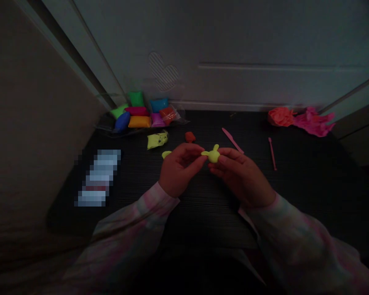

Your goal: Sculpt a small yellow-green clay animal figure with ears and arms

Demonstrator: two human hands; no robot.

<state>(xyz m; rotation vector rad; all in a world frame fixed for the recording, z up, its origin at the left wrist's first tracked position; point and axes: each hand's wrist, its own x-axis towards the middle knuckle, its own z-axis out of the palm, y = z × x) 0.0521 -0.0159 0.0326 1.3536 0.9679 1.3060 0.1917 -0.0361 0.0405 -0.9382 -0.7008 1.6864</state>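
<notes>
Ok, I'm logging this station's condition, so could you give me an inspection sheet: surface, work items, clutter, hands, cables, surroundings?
Surface: dark table, finely lined.
Work items: yellow figure with two ear-like projections; yellow piece, partly hidden by the left hand; red lump; pink knife-shaped tool; pink stick.
Clutter: coloured packets at the back left; opened-looking yellow packet; crumpled orange item and pink item at the back right; pixelated bright patch, contents unreadable.
Hands: right hand holds the figure's rounded body; left fingertips at one projection, grip unclear.
Cables: nothing seen.
Surroundings: pale panel behind, bearing a striped heart shape.
</notes>
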